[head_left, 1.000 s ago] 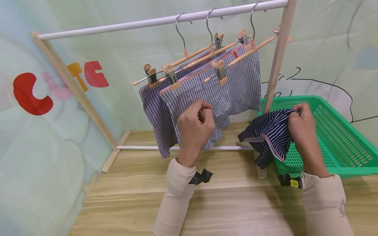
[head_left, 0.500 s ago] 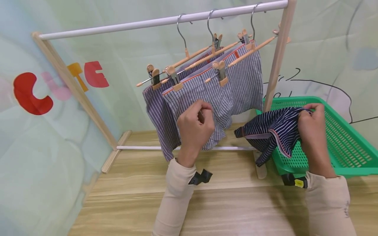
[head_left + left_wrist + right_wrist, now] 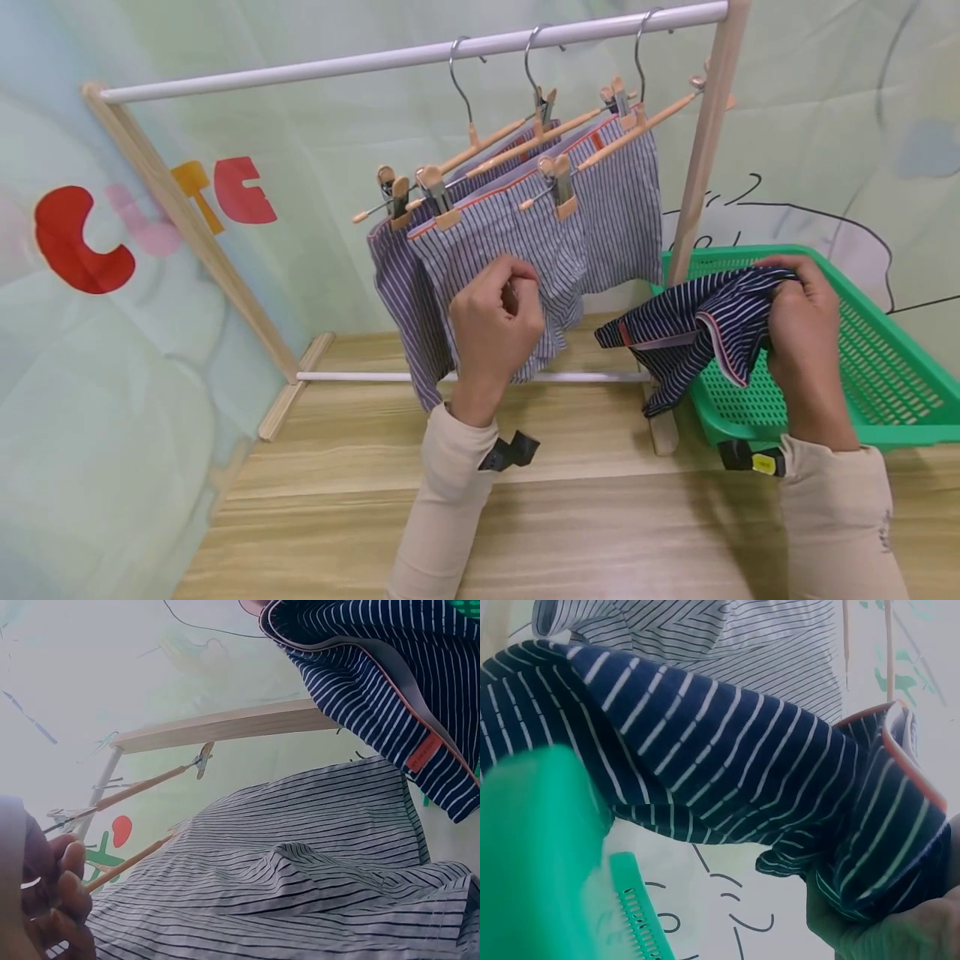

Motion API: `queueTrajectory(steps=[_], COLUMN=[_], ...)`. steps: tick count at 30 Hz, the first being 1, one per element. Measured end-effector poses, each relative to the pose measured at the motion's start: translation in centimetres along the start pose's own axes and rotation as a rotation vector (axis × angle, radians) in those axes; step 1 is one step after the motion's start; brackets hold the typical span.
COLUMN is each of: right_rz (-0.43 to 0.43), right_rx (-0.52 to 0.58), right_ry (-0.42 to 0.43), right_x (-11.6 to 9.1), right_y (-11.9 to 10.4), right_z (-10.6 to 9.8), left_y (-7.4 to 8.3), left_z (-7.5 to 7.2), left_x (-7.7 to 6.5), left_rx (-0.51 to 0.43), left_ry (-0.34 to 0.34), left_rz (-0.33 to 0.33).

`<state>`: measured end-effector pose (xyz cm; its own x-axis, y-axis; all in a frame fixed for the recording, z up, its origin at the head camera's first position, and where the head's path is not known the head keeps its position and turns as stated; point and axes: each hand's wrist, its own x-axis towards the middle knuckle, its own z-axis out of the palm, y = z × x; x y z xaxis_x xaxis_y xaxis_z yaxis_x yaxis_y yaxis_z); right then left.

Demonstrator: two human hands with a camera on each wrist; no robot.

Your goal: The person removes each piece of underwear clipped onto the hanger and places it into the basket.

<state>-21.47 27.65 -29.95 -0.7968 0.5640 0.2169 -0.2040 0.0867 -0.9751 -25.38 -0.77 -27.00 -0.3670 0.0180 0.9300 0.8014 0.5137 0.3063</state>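
Note:
My right hand (image 3: 806,333) grips a bunched pair of navy shorts (image 3: 675,325) with white stripes, above the near side of the green basket. Its waistband, edged in red with a small red label, hangs partly open in the left wrist view, away from the hand. My left hand (image 3: 498,308) is raised in front of light striped shorts (image 3: 615,200), fingers curled, with nothing visible in them. These shorts hang from clips on a clip hanger (image 3: 540,150). Behind them, purple striped shorts (image 3: 408,292) hang from another clip hanger (image 3: 480,147).
A rack with a white top rail (image 3: 337,71) and wooden posts (image 3: 701,158) stands on the wooden table (image 3: 337,517). A third clip hanger (image 3: 637,133) hangs at the right. The green basket (image 3: 885,350) sits beside the right post.
My right hand has moved right and slightly up with the navy shorts, stretching them sideways. The left hand has stayed in place. The hanging shorts have swayed slightly.

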Motion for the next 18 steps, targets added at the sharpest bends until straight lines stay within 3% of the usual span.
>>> queueTrajectory(steps=[18], right_rz=[0.115], right_rx=[0.319], right_ry=[0.139], right_x=[-0.02], right_y=[-0.05], right_z=[-0.60], left_y=[-0.57], left_z=[-0.49], left_x=[0.25], left_rx=[-0.029], left_ry=[-0.010], left_rz=[0.010])
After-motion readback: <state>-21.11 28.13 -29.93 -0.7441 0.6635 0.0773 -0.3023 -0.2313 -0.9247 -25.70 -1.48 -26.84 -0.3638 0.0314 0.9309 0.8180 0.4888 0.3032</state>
